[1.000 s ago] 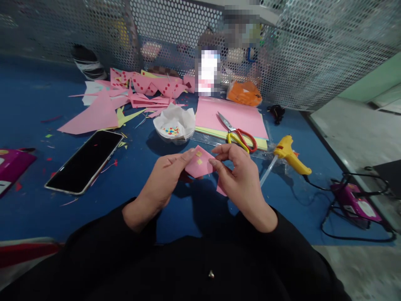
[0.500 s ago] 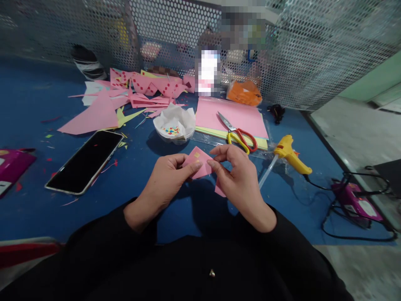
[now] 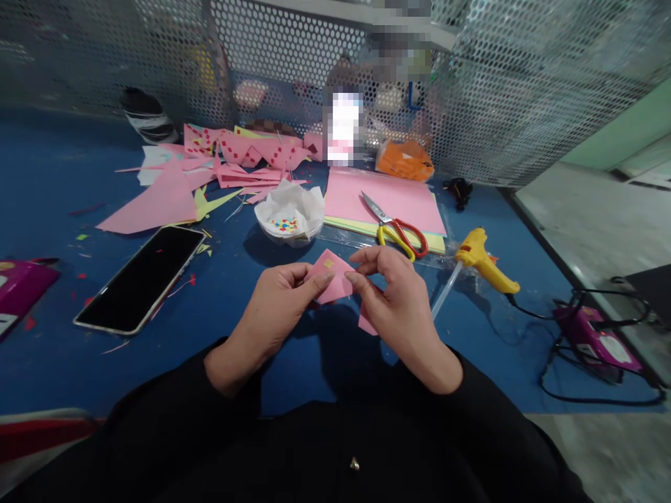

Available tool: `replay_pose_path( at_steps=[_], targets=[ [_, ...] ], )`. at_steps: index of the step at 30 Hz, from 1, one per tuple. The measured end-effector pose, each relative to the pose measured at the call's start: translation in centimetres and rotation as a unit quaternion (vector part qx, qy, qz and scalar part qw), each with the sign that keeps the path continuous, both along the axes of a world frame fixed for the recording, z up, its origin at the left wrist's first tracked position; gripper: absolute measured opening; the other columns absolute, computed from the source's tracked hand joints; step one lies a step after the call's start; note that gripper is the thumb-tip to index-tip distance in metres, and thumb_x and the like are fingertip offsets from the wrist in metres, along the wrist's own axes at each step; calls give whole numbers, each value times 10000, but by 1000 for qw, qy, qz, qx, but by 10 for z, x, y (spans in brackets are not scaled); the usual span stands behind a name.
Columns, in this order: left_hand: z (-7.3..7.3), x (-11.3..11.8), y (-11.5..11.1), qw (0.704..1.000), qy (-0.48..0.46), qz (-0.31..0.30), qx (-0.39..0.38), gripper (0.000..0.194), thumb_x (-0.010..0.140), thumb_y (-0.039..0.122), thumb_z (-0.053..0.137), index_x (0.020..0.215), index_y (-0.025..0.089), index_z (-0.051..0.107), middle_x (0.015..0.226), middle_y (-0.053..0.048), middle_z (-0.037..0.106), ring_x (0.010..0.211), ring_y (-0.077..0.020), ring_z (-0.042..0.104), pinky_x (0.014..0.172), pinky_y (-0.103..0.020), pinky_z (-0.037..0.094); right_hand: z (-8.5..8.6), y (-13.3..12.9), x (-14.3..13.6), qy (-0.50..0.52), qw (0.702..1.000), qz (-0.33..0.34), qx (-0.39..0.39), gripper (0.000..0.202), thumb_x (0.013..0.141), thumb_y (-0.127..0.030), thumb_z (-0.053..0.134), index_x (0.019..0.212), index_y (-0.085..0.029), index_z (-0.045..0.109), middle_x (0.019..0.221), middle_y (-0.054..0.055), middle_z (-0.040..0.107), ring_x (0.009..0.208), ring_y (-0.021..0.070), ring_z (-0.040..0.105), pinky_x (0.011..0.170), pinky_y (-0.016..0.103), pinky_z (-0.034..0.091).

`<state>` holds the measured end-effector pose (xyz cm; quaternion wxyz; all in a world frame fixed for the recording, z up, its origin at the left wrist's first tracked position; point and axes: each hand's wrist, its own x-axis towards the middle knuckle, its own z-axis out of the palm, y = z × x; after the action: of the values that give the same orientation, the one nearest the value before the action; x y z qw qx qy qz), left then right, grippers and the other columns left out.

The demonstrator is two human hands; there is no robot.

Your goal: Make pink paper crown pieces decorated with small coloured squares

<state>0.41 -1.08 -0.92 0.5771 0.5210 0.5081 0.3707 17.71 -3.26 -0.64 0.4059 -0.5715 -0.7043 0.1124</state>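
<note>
A small folded piece of pink paper [image 3: 334,286] with a yellow square on it is held between my two hands above the blue table. My left hand [image 3: 280,300] pinches its left side, thumb on top. My right hand [image 3: 395,300] grips the right corner between thumb and fingers; another bit of pink paper shows below that hand. Just beyond the hands lie scissors [image 3: 385,218] with one red and one yellow handle, resting on a stack of coloured paper [image 3: 377,185]. A white paper-lined bowl [image 3: 309,209] with tiny coloured pieces stands behind my left hand.
On the right lies a yellow glue gun [image 3: 482,262], its black cord running to a purple box [image 3: 597,339]. A smartphone [image 3: 144,279] lies at left, near pink paper scraps [image 3: 157,195]. An orange packet [image 3: 405,161] sits by the perforated metal screen [image 3: 293,49] at the back.
The view has shifted slightly, so the table items appear a little lower. Both hands keep their hold on the pink paper, with hardly any movement.
</note>
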Motion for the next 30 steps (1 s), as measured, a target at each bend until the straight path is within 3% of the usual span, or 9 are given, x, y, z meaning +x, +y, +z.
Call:
replay_pose_path(
  at_steps=[4,8,14,18,21,24,28,30],
  targets=[
    [3,1,-1,999,-46,-6,-25,353,786,500,748,667,169,726,631,2,639,604,-123,519,586,-243,405,0,1,0,4,1000,-8,1,85,882,-213,595,960,-236,617,840,24,708,870,225,670,907,465,481],
    [5,2,0,999,-33,1,-21,307,737,449,802,632,171,726,593,11,637,574,-116,523,580,-239,422,1,1,1,1,1000,-9,1,77,882,-217,600,954,-232,621,839,29,714,875,225,674,919,465,476],
    [3,1,1,995,-59,-20,-74,272,728,410,821,824,157,793,686,-47,747,624,-146,640,576,-231,449,-1,4,3,0,1000,-24,8,76,887,-242,614,961,-228,623,843,27,723,852,223,683,942,461,472],
    [0,1,3,995,-64,-9,-82,234,738,373,819,813,153,795,696,-50,747,636,-146,667,551,-211,448,5,10,9,-1,999,-25,36,66,881,-277,641,925,-231,623,908,38,745,918,231,690,963,453,465],
    [-1,-1,6,993,-75,27,-82,246,718,392,841,769,158,790,732,-52,756,634,-134,662,534,-196,445,12,13,37,-10,993,-78,91,117,896,-298,603,975,-221,643,978,59,752,974,242,686,954,447,472],
    [-2,-2,8,992,-79,47,-89,301,699,435,858,801,157,804,775,-68,774,629,-116,641,534,-181,444,16,8,85,-73,968,-221,93,251,884,-282,544,1082,-183,662,1044,106,755,1022,282,683,957,473,471],
    [-1,-3,8,989,-90,50,-105,330,666,437,880,819,152,812,803,-82,786,628,-111,633,534,-176,448,10,-5,149,-270,900,-342,-9,392,843,-248,500,1164,-100,669,1181,195,716,1117,353,644,1026,523,416],
    [1,-2,7,989,-93,48,-106,321,669,423,880,828,152,814,815,-85,791,618,-107,629,532,-177,447,3,-7,168,-345,865,-352,-95,459,832,-221,491,1242,-71,633,1289,220,667,1218,364,594,1070,528,371]
  ],
)
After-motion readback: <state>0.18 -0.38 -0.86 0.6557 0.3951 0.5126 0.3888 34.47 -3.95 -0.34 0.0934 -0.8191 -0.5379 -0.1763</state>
